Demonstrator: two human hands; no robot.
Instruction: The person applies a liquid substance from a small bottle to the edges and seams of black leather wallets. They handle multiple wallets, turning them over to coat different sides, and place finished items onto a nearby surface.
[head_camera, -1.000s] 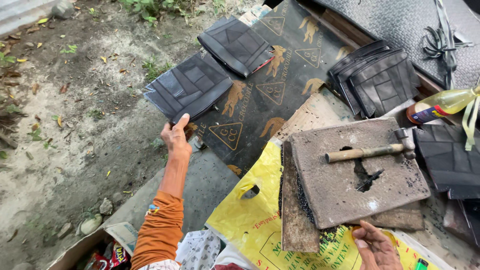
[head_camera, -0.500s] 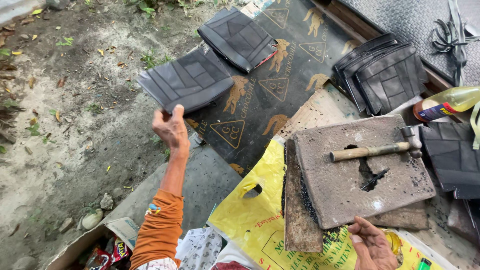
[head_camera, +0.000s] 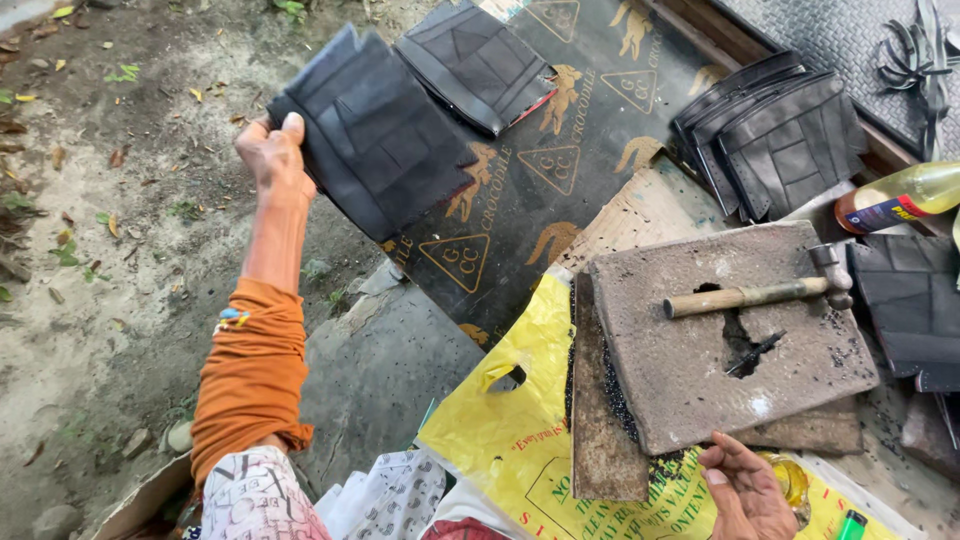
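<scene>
Moved: since a second ago my left hand (head_camera: 268, 152) has lifted the black woven mat (head_camera: 375, 135) up off the printed black sheet (head_camera: 560, 190); I now see it raised and tilted.
Left grip: fingers pinched on the mat's left edge, thumb lying on top.
Mat position: it hangs right of my grip, overlapping the sheet and just beside a second woven piece (head_camera: 478, 62).
Right hand: my right hand (head_camera: 745, 490) rests at the near edge of the grey board (head_camera: 720, 350), fingers loosely curled; I see nothing in them.
On the board: a hammer (head_camera: 760, 292) lies across it, beside a ragged hole.
Around: a stack of woven pieces (head_camera: 775, 135) at upper right, a yellow bottle (head_camera: 900, 195) past it, a yellow plastic bag (head_camera: 510, 420) under the board.
</scene>
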